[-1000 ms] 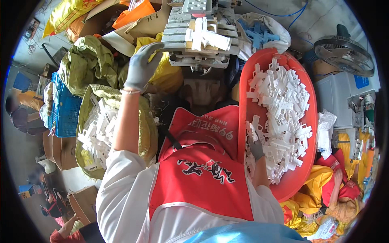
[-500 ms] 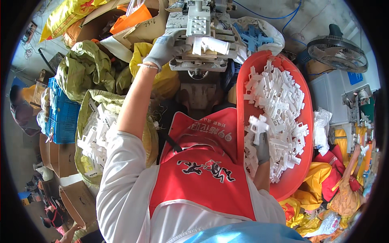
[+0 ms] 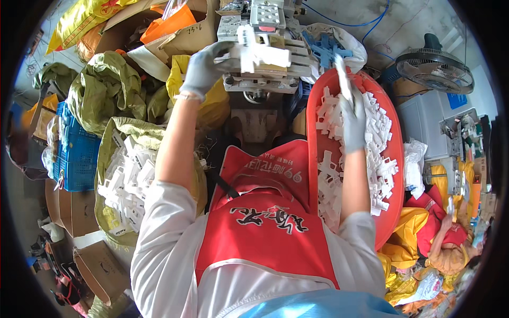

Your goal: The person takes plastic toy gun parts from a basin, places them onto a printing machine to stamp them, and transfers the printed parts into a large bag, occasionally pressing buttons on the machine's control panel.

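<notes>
My left hand (image 3: pixel 208 68), in a grey glove, grips a white plastic toy gun (image 3: pixel 262 55), blurred by motion, in front of the metal press machine (image 3: pixel 268 15). The press head stands above and behind that piece. Over the far part of the red basin (image 3: pixel 313 175), my gloved right hand (image 3: pixel 354 121) holds another white toy gun (image 3: pixel 342 75), seen nearly edge-on with its end pointing away from me. Beneath that hand, many loose white toy guns (image 3: pixel 377 175) lie heaped in the basin.
Left of me an open green woven sack (image 3: pixel 108 159) holds more white pieces, beside a blue crate (image 3: pixel 79 153). Blue toy guns (image 3: pixel 327 47) fill a white sack behind the basin. A black fan (image 3: pixel 435 66) stands far right. Another person (image 3: pixel 445 238) works at the right edge.
My right hand has risen from the basin's middle toward its far end with a toy gun. My left hand has moved slightly nearer, and the toy gun at the press has turned and come up.
</notes>
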